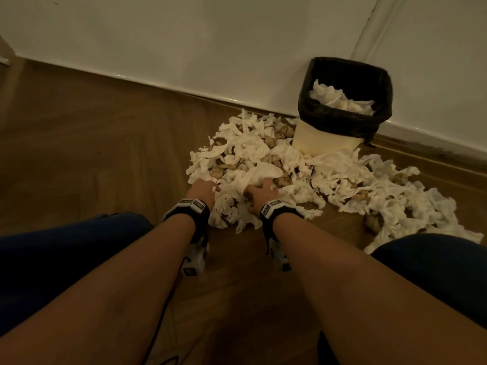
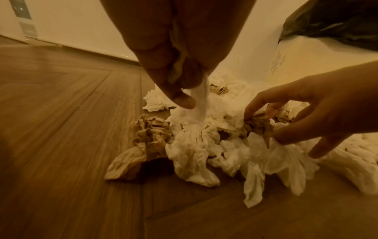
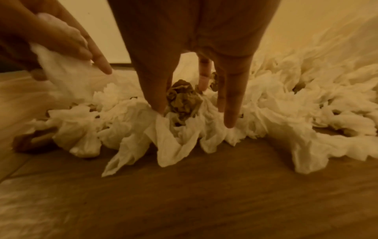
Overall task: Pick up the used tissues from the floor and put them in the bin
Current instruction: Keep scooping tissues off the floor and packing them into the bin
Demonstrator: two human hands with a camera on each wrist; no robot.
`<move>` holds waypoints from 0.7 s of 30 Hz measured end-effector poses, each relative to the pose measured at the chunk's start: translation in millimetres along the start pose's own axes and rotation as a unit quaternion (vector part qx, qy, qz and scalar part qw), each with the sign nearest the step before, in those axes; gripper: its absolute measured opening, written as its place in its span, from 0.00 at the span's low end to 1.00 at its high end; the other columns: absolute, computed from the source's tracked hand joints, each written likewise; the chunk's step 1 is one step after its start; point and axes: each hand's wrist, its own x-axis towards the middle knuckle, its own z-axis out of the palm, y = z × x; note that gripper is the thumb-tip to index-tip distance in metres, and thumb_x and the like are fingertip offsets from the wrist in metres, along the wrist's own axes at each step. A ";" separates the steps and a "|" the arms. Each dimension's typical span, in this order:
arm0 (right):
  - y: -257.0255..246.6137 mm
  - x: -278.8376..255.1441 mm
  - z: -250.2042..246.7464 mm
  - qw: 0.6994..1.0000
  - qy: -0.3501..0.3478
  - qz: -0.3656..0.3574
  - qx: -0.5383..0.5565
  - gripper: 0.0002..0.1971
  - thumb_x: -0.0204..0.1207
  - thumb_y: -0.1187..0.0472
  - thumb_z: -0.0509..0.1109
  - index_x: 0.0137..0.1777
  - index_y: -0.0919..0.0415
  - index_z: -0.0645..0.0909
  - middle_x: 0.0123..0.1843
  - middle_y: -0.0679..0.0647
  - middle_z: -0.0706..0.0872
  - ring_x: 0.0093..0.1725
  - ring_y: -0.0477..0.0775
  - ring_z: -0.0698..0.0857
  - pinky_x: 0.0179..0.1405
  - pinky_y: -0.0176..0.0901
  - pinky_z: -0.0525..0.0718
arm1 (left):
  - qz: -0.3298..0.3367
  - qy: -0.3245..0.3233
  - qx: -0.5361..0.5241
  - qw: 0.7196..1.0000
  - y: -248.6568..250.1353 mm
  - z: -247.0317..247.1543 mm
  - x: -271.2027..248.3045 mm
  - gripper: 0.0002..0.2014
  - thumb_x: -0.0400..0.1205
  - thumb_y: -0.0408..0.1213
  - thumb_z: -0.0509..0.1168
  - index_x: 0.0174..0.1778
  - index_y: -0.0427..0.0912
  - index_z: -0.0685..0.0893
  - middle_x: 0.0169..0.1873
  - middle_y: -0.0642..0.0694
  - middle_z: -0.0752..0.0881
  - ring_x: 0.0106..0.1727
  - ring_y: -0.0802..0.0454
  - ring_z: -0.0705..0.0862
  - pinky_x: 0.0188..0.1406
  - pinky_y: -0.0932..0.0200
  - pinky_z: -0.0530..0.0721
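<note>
The left hand [image 1: 203,189] pinches a white tissue [image 2: 201,95] and the right hand's [image 1: 262,192] spread fingers clamp a brown crumpled wad [image 3: 182,101], gathering a load from the floor heap [image 1: 263,164] for the black-lined cream bin [image 1: 342,106] at two o'clock.

head view overhead, wrist views floor-level

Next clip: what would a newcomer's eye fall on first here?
A big heap of crumpled tissues, white and brown, sprawls over the wooden floor before the black-lined bin by the wall. Both hands dig into its near edge: the left hand pinches white tissue, the right hand closes on a brown wad.
</note>
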 end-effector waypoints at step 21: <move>23.5 -16.1 -45.4 0.923 0.069 0.084 0.368 0.13 0.78 0.71 0.63 0.58 0.56 0.78 0.66 0.60 0.78 0.58 0.63 0.80 0.47 0.49 0.84 | 0.043 0.050 -0.057 0.996 18.0 -6.6 -8.0 0.17 0.86 0.43 0.51 0.66 0.42 0.74 0.65 0.39 0.73 0.57 0.41 0.80 0.53 0.51 0.78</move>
